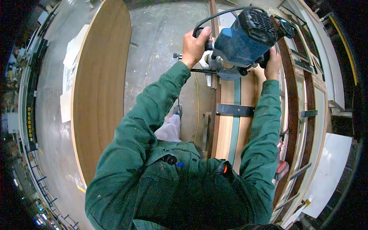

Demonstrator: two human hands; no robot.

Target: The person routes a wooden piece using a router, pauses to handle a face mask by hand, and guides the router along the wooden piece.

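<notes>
A blue electric router (245,40) with a dark vented top stands on a long pale wooden board (224,130). My left hand (194,45) grips its left handle, where the black cable comes out. My right hand (273,63) is closed around the right handle. Both sleeves are green. A teal guide strip (234,130) runs along the board, crossed by a black metal bar (234,110).
A large brown veneered panel (100,84) stands to my left over the concrete floor (161,46). Dark brown frame rails (293,115) and white sheets (329,168) lie to the right. A yellow cord (197,111) trails on the floor. A red tool (282,168) sits by my right elbow.
</notes>
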